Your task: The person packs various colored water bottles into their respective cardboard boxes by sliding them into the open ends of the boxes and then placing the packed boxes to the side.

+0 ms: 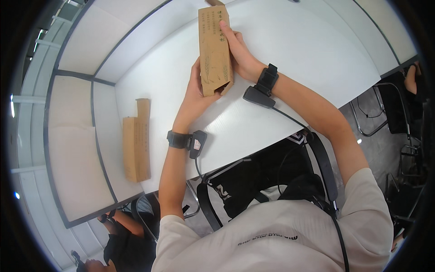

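Note:
A long brown cardboard box (214, 51) with printed writing and plant drawings is held between my hands above the white table. My left hand (198, 86) grips its lower left side and near end, its fingers mostly hidden behind the box. On the right side lies my right hand (239, 51), its thumb on the printed face. A flap sticks out at the box's far end, and the near end shows a dark gap. A second brown cardboard box (136, 149) stands at the table's left, a tall flap raised at its far end.
Pale partition panels (73, 146) with dark edging border the white table (272, 112) at the left and back. A dark object (294, 1) shows at the far edge. Another person (127, 238) is at the lower left, another (412, 80) at the right, near metal-framed chairs.

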Tool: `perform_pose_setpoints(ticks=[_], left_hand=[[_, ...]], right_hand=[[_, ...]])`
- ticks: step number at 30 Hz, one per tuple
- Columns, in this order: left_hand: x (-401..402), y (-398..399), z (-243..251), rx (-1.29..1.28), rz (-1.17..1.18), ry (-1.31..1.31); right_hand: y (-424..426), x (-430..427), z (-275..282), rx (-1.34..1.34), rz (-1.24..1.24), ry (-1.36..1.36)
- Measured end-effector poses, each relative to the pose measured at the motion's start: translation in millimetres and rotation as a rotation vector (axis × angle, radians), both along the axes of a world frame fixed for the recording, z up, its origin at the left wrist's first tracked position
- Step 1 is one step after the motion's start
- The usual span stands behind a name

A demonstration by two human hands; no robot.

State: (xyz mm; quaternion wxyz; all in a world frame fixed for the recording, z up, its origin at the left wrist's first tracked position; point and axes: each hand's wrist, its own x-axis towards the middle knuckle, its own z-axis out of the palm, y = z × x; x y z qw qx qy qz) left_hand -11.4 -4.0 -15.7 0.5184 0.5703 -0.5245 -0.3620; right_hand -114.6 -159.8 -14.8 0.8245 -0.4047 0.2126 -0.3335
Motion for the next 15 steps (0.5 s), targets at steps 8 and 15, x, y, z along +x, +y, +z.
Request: perform_pose_setpoints(ticks=[8,15], left_hand=[[-3.4,-3.6,-6.3,-0.075,0.178,0.038],[-10.7,-4.4,-1.7,-0.148,0.356,-0.218]], right_hand=[[-9.5,-7.4,6.6,0.175,0.110,-0.087],[-2.5,-5.7,5.5,0.115,0.194,-0.124]])
